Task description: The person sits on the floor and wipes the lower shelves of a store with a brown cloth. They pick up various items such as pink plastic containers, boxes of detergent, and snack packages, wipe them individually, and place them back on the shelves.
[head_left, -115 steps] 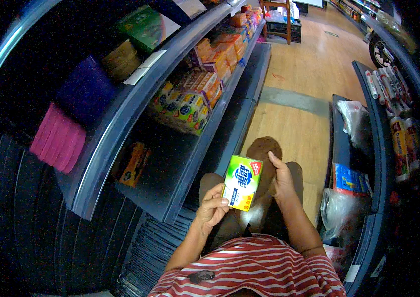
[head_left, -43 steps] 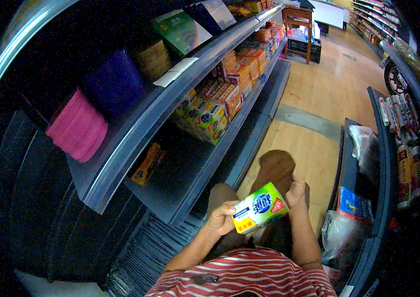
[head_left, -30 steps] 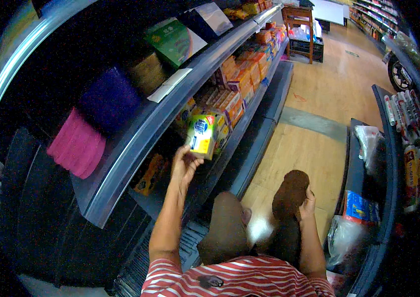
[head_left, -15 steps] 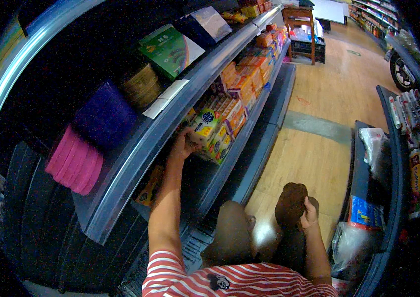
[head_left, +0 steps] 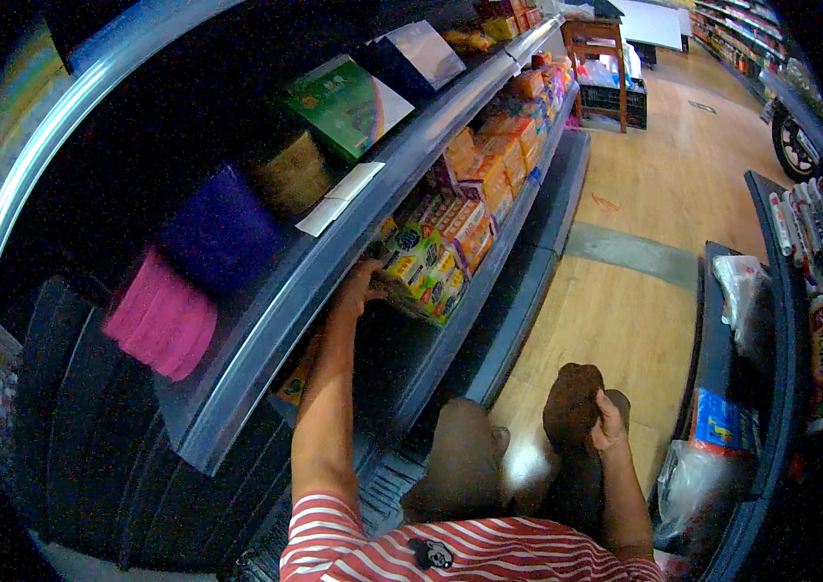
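My left arm reaches into the lower shelf, under the upper shelf's edge. My left hand (head_left: 363, 283) is at the near end of a stack of yellow-and-green wrapped packs (head_left: 421, 267); its fingers are apart, some in shadow, and seem to touch the packs. Behind that stack stand orange-and-white boxes (head_left: 469, 233) in a row. My right hand (head_left: 611, 423) lies on my right knee (head_left: 573, 403), fingers stretched along the dark trouser cloth and holding nothing.
On the upper shelf sit pink stacked items (head_left: 161, 318), a purple stack (head_left: 217, 228), a brown bundle (head_left: 293, 175) and a green box (head_left: 348, 107). A wooden stool (head_left: 615, 68) stands up the aisle. A right-hand shelf (head_left: 770, 291) holds bagged goods and a blue pack (head_left: 725, 423).
The whole view has shifted slightly. My left hand's fingers, curled by the packs before, are now more spread at their near end. My right hand stays on my knee.
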{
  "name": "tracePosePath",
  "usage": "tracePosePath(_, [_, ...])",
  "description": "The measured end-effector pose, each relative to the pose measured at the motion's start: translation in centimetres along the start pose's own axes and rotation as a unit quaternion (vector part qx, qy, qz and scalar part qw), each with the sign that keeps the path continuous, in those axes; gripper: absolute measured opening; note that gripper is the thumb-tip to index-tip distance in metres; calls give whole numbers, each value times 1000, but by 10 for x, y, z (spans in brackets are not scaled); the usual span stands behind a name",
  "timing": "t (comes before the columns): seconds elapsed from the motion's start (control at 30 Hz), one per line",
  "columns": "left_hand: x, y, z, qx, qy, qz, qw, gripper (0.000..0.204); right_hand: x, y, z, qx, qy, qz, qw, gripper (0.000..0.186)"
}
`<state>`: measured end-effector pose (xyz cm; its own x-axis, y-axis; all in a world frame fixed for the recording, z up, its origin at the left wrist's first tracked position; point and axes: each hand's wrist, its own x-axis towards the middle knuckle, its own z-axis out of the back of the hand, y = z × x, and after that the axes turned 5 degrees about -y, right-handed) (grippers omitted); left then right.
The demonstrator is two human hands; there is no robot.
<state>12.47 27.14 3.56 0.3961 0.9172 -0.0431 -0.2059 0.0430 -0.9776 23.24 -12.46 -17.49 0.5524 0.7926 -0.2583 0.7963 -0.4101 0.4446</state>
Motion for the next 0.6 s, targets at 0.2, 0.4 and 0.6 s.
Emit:
tracePosePath(0.2, [74,63,58,-21,-93,-93,991,50,-2,-1,-20,-35,-30,6,999,45])
tracePosePath(0.4, [91,51,43,76,-77,-362,926,52,0,-3,-10,-32,-43,-12,999,45])
tracePosePath(0.6, [31,10,19,351,-70,-329,874,50,-4,1,-10,-20,-23,-14,999,46])
